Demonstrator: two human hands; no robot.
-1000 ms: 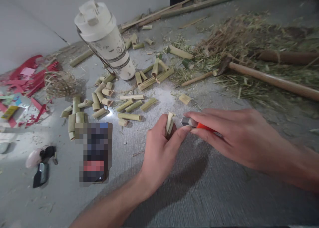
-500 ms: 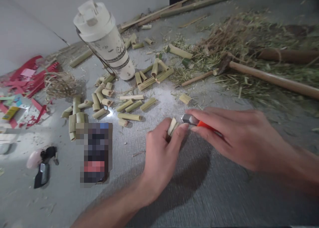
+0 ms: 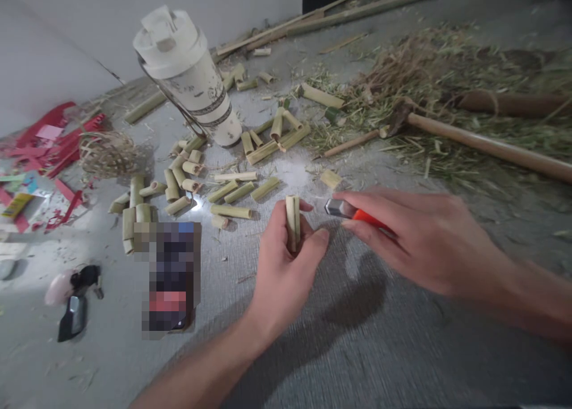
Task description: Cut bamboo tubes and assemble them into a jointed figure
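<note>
My left hand grips a short pale bamboo piece that stands upright between thumb and fingers, above the grey floor. My right hand is closed around an orange utility knife whose metal tip points left, a short gap from the bamboo piece. Several cut bamboo pieces lie scattered on the floor beyond my left hand.
A white tumbler stands tilted at the back left. A hammer with a wooden handle lies in dry grass at the right. A blurred-out flat object, keys and red paper scraps lie at the left. Long bamboo poles line the wall.
My left hand has turned the bamboo piece upright and drawn it away from the knife tip. My right hand with the knife has shifted slightly right.
</note>
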